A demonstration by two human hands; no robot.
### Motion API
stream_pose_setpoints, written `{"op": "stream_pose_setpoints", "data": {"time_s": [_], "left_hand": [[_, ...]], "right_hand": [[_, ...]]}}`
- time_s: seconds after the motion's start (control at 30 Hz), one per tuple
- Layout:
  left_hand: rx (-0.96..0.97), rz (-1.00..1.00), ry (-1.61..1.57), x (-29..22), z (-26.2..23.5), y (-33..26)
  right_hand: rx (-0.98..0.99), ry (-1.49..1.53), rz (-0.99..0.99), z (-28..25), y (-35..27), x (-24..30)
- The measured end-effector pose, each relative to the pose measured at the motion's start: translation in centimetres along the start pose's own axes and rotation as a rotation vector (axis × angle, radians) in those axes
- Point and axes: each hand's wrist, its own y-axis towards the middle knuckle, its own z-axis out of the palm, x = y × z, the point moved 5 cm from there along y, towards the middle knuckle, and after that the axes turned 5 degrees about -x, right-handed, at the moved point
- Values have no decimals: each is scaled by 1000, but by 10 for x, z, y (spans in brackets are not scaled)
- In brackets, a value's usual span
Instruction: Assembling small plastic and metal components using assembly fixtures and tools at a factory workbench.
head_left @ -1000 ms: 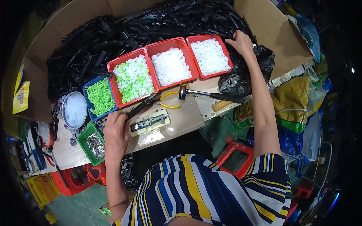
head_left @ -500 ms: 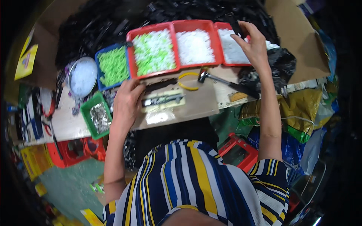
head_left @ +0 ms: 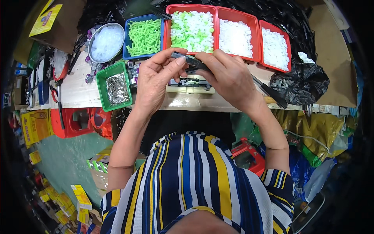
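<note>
My left hand [head_left: 156, 80] and my right hand [head_left: 235, 82] meet over the middle of the workbench, each closed on a slim black plastic piece [head_left: 191, 63]. My left thumb and fingertips pinch its left end, which looks greyish and shiny. The fingers of my right hand wrap round the other end and hide much of it. Just beneath lies a pale cream fixture block [head_left: 189, 90] with a dark part on it, partly covered by my hands. A black tool handle [head_left: 274, 95] sticks out to the right of my right forearm.
Behind my hands stand a red bin of green and white pieces [head_left: 213, 37], two red bins of white pieces, a blue bin [head_left: 126, 46] and a round bowl [head_left: 91, 45]. A green tray [head_left: 102, 87] holds metal pins. At right sits a black plastic bag [head_left: 302, 84].
My right hand has come from above the far-right bin to the middle, bringing the black piece. The left hand has risen from beside the fixture to meet it. The view has shifted too.
</note>
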Motion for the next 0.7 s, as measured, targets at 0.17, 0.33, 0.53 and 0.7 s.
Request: {"op": "stream_pose_setpoints", "data": {"time_s": [0.17, 0.33, 0.53, 0.7], "left_hand": [[-11, -14, -37, 6, -4, -5], [11, -36, -32, 14, -8, -11], [-149, 316, 331, 11, -33, -20], [-280, 319, 364, 18, -60, -33]], "right_hand": [[51, 242, 94, -1, -6, -7], [60, 367, 163, 4, -13, -13], [77, 248, 227, 7, -21, -20], [107, 226, 187, 24, -26, -15]]}}
